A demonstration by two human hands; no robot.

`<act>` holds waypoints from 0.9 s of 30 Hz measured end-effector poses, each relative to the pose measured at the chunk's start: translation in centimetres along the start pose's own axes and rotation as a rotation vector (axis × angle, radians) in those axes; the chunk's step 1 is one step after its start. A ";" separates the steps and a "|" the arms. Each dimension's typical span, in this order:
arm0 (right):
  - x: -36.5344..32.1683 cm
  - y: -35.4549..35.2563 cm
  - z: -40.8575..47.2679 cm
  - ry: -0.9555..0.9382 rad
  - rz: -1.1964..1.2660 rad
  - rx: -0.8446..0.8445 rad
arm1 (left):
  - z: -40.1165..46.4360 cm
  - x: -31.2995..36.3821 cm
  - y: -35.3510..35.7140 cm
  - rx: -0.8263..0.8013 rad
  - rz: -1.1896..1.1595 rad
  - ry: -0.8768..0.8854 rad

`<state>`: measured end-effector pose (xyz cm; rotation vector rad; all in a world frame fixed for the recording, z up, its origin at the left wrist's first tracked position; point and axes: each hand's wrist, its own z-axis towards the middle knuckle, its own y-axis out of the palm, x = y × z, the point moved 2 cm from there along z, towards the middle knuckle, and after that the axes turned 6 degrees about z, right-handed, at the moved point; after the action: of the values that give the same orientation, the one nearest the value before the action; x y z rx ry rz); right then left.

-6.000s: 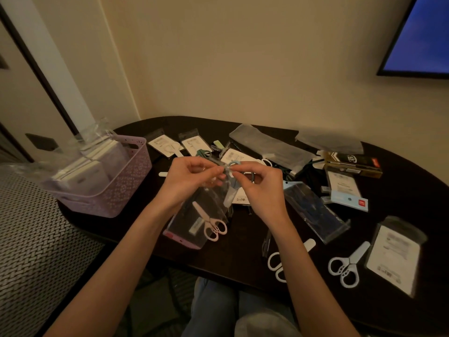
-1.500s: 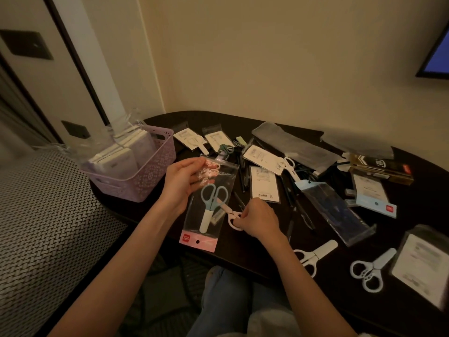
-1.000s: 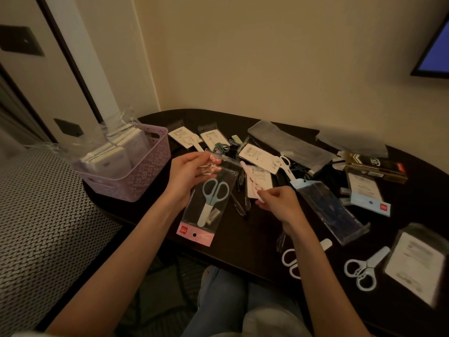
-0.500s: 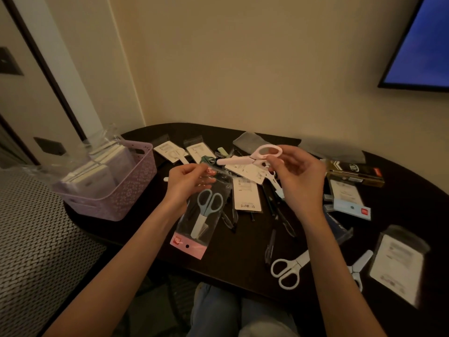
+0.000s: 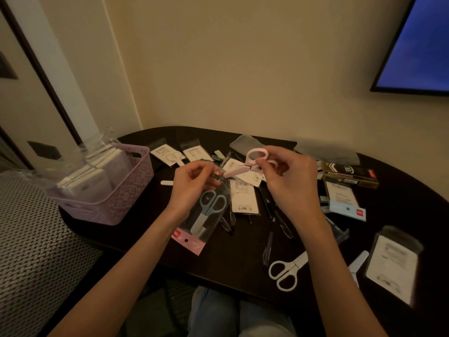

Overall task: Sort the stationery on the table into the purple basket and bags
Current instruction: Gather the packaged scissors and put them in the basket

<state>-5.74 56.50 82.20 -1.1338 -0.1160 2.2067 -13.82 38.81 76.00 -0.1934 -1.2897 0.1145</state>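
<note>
Head cam shows us mid-bagging: our left hand [image 5: 192, 183] pinches the open top of a clear bag [image 5: 202, 215] that hangs down toward the bench [image 5: 218, 268], pink header strip at the bottom, with blue scissors [image 5: 209, 210] already inside. Our right hand [image 5: 289, 176] pinches the pink scissors [image 5: 250, 162] by the handle loops, capped blade pointing left at the bag mouth, just beside our left fingers.

Stuff that could go sideways, as we see it:

- The bag mouth looks floppy and barely held apart (two fingers aren't much of a funnel), so the blade tip could catch the film edge and fold it shut instead of sliding in.
- The bag hangs mouth-up only as long as that pinch holds. Let it slip and the blue scissors could tip the bag over and slide out onto the bench.
- That bag already looks snug with one pair inside. Forcing a second pair in could wedge the handles at the opening.
- Our right forearm crosses over loose pens and the white scissors [image 5: 288, 271] near the bench edge, so a careless elbow could sweep them off.

The purple basket [image 5: 109, 198] sits well apart on the left, stacked with bagged items.
</note>
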 end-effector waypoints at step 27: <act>14.0 6.9 -3.3 0.889 -0.083 -0.146 | 1.6 -2.4 -0.7 -0.016 -0.253 -0.245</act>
<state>-12.64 58.56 67.93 -2.0331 0.0586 1.4636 -16.02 37.80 74.30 -0.0283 -1.5489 -0.0915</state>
